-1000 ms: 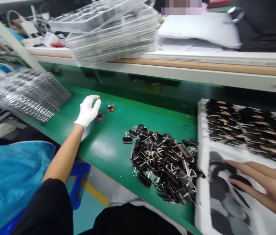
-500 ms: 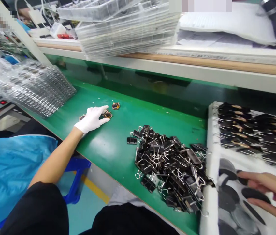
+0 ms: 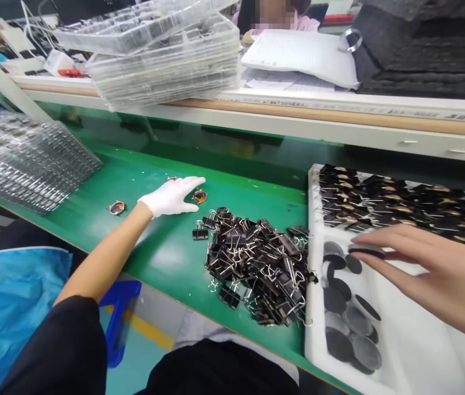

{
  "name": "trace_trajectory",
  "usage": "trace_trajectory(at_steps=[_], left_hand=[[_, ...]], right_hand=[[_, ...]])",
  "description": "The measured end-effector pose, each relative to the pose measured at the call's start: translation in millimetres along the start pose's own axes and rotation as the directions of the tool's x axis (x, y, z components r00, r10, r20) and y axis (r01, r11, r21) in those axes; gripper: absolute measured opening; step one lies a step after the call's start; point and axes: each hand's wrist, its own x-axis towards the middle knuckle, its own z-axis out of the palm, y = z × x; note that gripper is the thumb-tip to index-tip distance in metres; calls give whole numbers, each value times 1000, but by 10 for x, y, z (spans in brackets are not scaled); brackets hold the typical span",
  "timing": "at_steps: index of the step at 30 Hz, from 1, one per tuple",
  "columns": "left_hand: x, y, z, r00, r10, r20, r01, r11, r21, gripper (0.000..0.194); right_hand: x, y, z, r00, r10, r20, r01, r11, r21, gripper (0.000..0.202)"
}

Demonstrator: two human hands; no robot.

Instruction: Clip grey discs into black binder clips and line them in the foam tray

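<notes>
My left hand (image 3: 173, 197), in a white glove, reaches over the green bench with its thumb and fingers spread. A small round part (image 3: 200, 196) with a dark centre lies between its fingertips; firm contact cannot be made out. Another round part (image 3: 117, 207) lies to the left, and a third (image 3: 171, 179) is partly hidden behind the glove. My bare right hand (image 3: 425, 263) pinches a dark disc (image 3: 367, 251) between thumb and fingers above the white foam tray (image 3: 313, 329). Loose grey and black discs (image 3: 339, 344) lie in the tray below it.
A heap of black binder clips (image 3: 257, 263) sits between my hands. Rows of clipped black pieces (image 3: 380, 197) fill the tray's back. Clear plastic trays (image 3: 30, 159) stand at the left; more (image 3: 166, 66) are on the shelf (image 3: 257, 118). A person sits beyond the shelf.
The view has shifted right. My left hand has moved rightward along the bench, uncovering the left round part. My right hand has lifted a disc from among the loose ones.
</notes>
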Motion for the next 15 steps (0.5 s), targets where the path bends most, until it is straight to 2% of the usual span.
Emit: trace_trajectory(at_steps=[3, 7, 10, 13, 15], left_hand=[[237, 26, 62, 995, 66, 81, -57, 993, -105, 86], [394, 63, 187, 1000, -5, -20, 1, 988, -155, 83], [437, 171, 202, 997, -16, -80, 5, 990, -140, 85], [493, 447, 73, 973, 68, -220, -96, 988, -118, 87], [546, 737, -74, 916, 223, -333, -261, 962, -76, 89]], right_hand=[[315, -234, -41, 997, -77, 10, 73, 978, 194, 15], [653, -405, 64, 994, -98, -37, 105, 929, 356, 14], [853, -517, 226, 995, -82, -64, 102, 882, 461, 15], [1009, -624, 403, 970, -104, -218, 200, 852, 484, 15], [1079, -668, 507, 902, -163, -401, 338, 844, 417, 20]])
